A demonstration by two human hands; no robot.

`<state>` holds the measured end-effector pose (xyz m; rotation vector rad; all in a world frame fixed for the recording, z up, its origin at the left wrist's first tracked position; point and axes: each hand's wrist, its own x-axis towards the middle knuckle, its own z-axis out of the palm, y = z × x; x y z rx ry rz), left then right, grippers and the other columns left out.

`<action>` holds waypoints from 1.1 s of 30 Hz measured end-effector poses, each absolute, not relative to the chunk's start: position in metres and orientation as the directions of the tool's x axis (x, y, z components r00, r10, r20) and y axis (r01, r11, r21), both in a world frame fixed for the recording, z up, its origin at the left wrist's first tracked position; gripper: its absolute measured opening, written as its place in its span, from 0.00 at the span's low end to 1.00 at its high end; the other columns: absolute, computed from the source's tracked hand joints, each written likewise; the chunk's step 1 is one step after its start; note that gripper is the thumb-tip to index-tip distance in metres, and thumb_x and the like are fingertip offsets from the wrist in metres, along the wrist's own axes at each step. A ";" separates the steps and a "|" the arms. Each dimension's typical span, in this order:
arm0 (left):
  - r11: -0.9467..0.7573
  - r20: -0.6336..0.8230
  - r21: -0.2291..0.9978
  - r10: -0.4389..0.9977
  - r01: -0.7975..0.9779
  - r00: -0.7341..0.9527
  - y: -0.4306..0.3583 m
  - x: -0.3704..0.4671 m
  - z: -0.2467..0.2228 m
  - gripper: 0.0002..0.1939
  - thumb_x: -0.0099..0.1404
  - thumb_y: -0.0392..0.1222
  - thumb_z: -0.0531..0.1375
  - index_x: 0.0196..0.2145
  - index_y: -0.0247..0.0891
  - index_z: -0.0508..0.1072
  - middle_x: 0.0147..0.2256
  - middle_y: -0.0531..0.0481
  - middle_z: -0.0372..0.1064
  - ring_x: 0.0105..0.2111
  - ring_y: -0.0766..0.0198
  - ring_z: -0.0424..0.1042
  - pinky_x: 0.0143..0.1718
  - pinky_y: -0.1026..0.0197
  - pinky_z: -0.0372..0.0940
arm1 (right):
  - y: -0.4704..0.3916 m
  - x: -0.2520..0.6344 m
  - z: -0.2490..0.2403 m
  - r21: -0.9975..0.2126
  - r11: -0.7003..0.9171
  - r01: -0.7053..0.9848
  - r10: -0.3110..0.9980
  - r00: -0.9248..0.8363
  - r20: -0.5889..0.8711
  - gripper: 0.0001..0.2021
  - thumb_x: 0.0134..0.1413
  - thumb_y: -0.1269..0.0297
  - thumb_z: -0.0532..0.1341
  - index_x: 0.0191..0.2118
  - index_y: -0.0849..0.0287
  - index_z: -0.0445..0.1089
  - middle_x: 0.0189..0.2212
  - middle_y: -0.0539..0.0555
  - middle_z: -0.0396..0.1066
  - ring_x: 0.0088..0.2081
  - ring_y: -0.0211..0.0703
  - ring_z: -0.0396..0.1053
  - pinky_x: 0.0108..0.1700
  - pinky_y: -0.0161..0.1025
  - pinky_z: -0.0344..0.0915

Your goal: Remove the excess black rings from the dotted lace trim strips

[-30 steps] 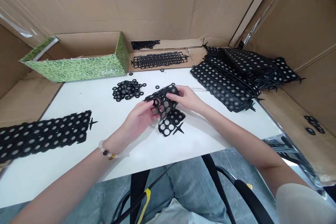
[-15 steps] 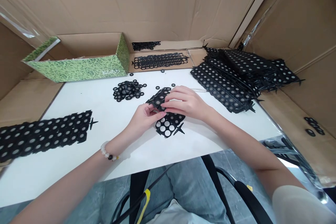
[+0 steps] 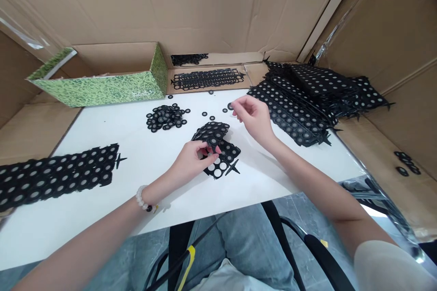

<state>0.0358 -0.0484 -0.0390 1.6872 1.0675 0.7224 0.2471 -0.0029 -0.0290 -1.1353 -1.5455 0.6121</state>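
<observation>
My left hand (image 3: 189,161) is closed on a folded black rubber sheet (image 3: 211,132) of joined rings, thumb in front and fingers tucked behind the fold. The near end of that sheet has several open round holes and a cross-shaped tab (image 3: 233,167), lying against the white table. Up and to the right, my right hand (image 3: 253,116) pinches a single black rubber ring (image 3: 230,106) at its fingertips, just above the table. A few loose rings (image 3: 212,118) lie between the hands and the back edge. To their left is a heap of loose rings (image 3: 165,117).
An uncut ring sheet (image 3: 61,175) lies at the left. A stack of similar sheets (image 3: 293,104) covers the right back. Behind stand a green-patterned box (image 3: 102,91) and a hollowed-out sheet (image 3: 208,79) on cardboard. Several rings (image 3: 406,162) lie on the right-hand cardboard.
My right hand has left the sheet and moved up and right, carrying a ring. My left hand keeps hold of the sheet, whose folded part has dropped slightly.
</observation>
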 end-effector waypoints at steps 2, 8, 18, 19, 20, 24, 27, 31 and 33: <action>-0.154 0.013 0.938 0.910 0.310 0.414 -0.048 0.036 -0.040 0.12 0.59 0.49 0.66 0.33 0.36 0.79 0.30 0.48 0.77 0.31 0.59 0.73 0.35 0.59 0.66 | 0.007 0.256 -0.034 -0.777 0.337 0.532 0.918 -0.001 0.397 0.08 0.59 0.62 0.63 0.31 0.59 0.74 0.27 0.52 0.76 0.30 0.41 0.73 0.37 0.37 0.68; -0.085 0.015 0.968 0.959 0.236 0.284 -0.049 0.037 -0.037 0.17 0.59 0.55 0.66 0.29 0.36 0.79 0.31 0.47 0.78 0.32 0.57 0.73 0.35 0.59 0.67 | 0.012 0.256 -0.049 -0.647 0.394 0.653 0.910 -0.178 0.375 0.14 0.63 0.66 0.59 0.51 0.57 0.76 0.46 0.58 0.79 0.42 0.48 0.77 0.49 0.46 0.70; -0.304 0.165 0.892 0.908 0.335 0.385 -0.050 0.033 -0.035 0.14 0.66 0.48 0.58 0.28 0.39 0.77 0.29 0.50 0.77 0.30 0.59 0.71 0.34 0.59 0.63 | -0.011 0.240 -0.032 -0.377 0.884 0.275 0.465 -0.588 0.661 0.10 0.64 0.58 0.60 0.43 0.58 0.76 0.40 0.59 0.77 0.43 0.45 0.72 0.47 0.46 0.71; -0.325 0.171 0.877 0.899 0.354 0.404 -0.050 0.033 -0.034 0.15 0.67 0.48 0.57 0.28 0.39 0.77 0.28 0.50 0.76 0.30 0.59 0.71 0.35 0.59 0.62 | -0.012 0.239 -0.033 -0.360 0.887 0.290 0.462 -0.600 0.653 0.10 0.66 0.60 0.58 0.42 0.58 0.75 0.39 0.59 0.77 0.41 0.45 0.72 0.45 0.45 0.71; -0.343 0.173 0.864 0.890 0.369 0.422 -0.050 0.032 -0.033 0.16 0.67 0.48 0.56 0.27 0.39 0.76 0.28 0.50 0.75 0.30 0.59 0.70 0.35 0.59 0.61 | -0.012 0.238 -0.034 -0.349 0.885 0.308 0.465 -0.603 0.648 0.11 0.67 0.61 0.57 0.41 0.59 0.75 0.38 0.59 0.77 0.40 0.45 0.72 0.44 0.44 0.71; -0.354 0.161 0.856 0.875 0.376 0.456 -0.049 0.031 -0.028 0.17 0.67 0.48 0.56 0.25 0.40 0.76 0.24 0.51 0.72 0.28 0.60 0.67 0.34 0.59 0.59 | -0.016 0.231 -0.038 -0.460 0.796 0.393 0.603 -0.455 0.655 0.14 0.69 0.61 0.53 0.36 0.60 0.73 0.33 0.57 0.76 0.37 0.43 0.72 0.42 0.40 0.69; -0.332 0.165 0.869 0.894 0.367 0.416 -0.049 0.029 -0.026 0.17 0.66 0.49 0.56 0.24 0.40 0.75 0.23 0.51 0.70 0.28 0.60 0.65 0.33 0.58 0.58 | -0.009 0.233 -0.038 -0.705 0.605 0.370 0.793 -0.203 0.574 0.17 0.68 0.53 0.53 0.36 0.59 0.71 0.30 0.54 0.74 0.32 0.40 0.71 0.38 0.37 0.68; -0.360 0.189 0.834 0.899 0.419 0.396 -0.048 0.030 -0.029 0.16 0.64 0.47 0.57 0.22 0.41 0.75 0.25 0.50 0.70 0.30 0.58 0.67 0.35 0.57 0.59 | 0.014 0.254 -0.043 -0.892 0.390 0.229 0.896 0.130 0.425 0.19 0.67 0.49 0.52 0.38 0.59 0.70 0.27 0.52 0.72 0.24 0.37 0.68 0.29 0.36 0.66; -0.368 0.209 0.830 0.902 0.420 0.377 -0.048 0.031 -0.033 0.15 0.64 0.47 0.58 0.22 0.40 0.75 0.29 0.48 0.70 0.33 0.57 0.68 0.36 0.56 0.60 | 0.024 0.264 -0.049 -0.881 0.339 0.331 0.902 0.152 0.404 0.14 0.63 0.55 0.57 0.36 0.60 0.73 0.27 0.53 0.74 0.26 0.40 0.71 0.32 0.37 0.68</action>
